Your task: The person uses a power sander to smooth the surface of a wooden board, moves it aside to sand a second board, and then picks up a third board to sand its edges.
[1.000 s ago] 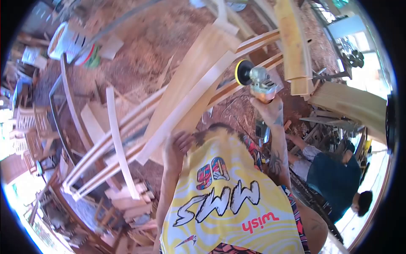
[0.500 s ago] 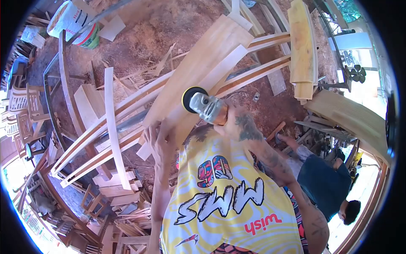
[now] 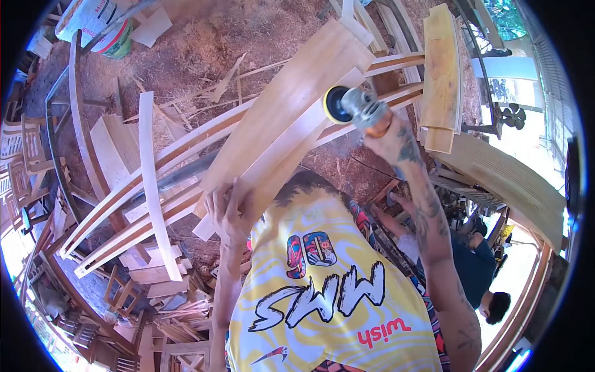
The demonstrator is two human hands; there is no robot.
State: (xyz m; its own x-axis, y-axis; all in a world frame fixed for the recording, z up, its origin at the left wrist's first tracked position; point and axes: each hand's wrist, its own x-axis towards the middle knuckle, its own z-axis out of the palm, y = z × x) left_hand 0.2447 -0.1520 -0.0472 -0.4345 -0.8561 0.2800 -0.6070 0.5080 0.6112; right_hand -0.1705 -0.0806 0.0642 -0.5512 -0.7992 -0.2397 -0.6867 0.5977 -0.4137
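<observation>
Across slotted wooden rails [image 3: 211, 132], the head view shows me a smooth, pale plank [image 3: 291, 102]. The left hand [image 3: 225, 209] rests loosely spread near its lower end; whether it pinches, I can't tell from afar. The right hand [image 3: 390, 139] grips the sander [image 3: 365, 110]. Sanding seems the step; another pass calls for the yellow-edged disc [image 3: 337, 104] laid flat.

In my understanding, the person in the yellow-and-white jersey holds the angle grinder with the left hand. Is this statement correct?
Not quite: the head view shows the angle grinder in the right hand, not the left hand. The yellow-and-white jersey is correct.
</observation>
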